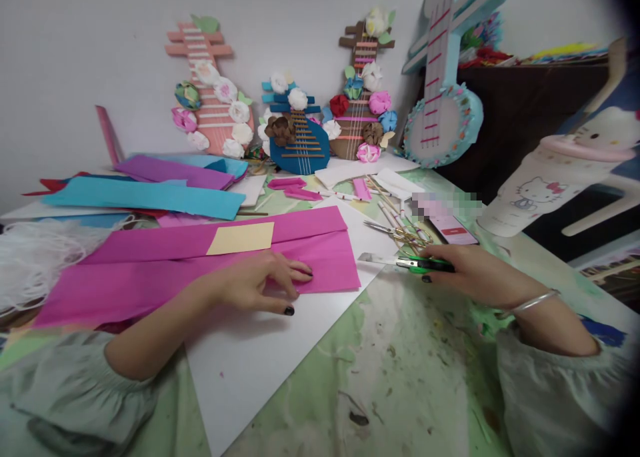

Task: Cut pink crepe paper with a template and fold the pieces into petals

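My left hand (260,280) lies with spread fingers on a folded sheet of magenta crepe paper (150,274). A small cream card rectangle (241,238) rests on that paper, just beyond my knuckles. Under the magenta paper is a white board (250,370), set at a slant on the table. My right hand (453,270) grips a green and black utility knife (425,264), its blade out and pointing left toward the magenta paper's right edge, apart from it. Gold-handled scissors (400,234) lie just beyond the knife.
Blue and purple paper (150,196) is stacked at the left, near white string (37,264). Paper sticks (393,214) and a phone (450,227) lie behind the knife. A white tumbler (540,184) stands right. Flower-covered paper instruments (300,137) lean on the wall.
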A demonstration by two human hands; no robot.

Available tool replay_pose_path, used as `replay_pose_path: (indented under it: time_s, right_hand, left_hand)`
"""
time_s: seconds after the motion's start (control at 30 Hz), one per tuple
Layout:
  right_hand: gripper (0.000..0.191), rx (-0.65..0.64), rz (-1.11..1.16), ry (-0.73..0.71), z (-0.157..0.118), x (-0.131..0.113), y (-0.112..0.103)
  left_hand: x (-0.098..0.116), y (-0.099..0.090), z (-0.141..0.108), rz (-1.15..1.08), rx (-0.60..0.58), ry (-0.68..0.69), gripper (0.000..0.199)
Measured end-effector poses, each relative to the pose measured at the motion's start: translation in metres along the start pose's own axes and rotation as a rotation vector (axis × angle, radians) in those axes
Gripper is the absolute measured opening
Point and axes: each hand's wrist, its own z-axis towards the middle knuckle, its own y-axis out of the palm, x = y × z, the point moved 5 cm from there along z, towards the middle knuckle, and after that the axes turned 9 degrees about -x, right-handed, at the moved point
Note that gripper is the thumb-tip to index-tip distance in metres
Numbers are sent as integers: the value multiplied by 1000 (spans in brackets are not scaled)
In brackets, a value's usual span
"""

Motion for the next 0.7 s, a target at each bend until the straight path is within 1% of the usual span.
replay_pose_path:
  time_s: [0.1,0.17,0.23,0.33,0.37,0.43,0.5,0.57,0.63,0.7]
  right_hand:
    - [26,-54,-12,-6,2,0,3]
    - [23,-53,-17,-1,3,-1,3]
    - [22,-43,-13,8,3,-2,3]
    - [23,-29,-13,14,4,-1,3]
    - [23,-20,-16,16,4,0,3]
    - [22,7,-35,37,5,2,1]
    - [22,27,-62,79,6,5,0]
    - [20,34,-88,113,8,7,0]
    - [18,32,-100,127,9,8,-1]
    - [19,31,-106,133,10,8,-1]
  left_hand:
    - [-3,-1,0,-103,27,-12,13]
    - [-3,-4,0,-140,43,-40,14]
    - [2,-8,2,-133,62,-62,15]
    - [15,-18,13,-44,97,-86,19]
    - [18,-22,19,8,111,-115,21]
    - [19,-29,35,158,150,-219,23]
    - [11,-33,54,241,163,-356,25]
    - [-3,-32,71,161,172,-459,30]
    - [-15,-28,86,105,165,-482,36]
    - [-25,-23,95,37,141,-479,34]
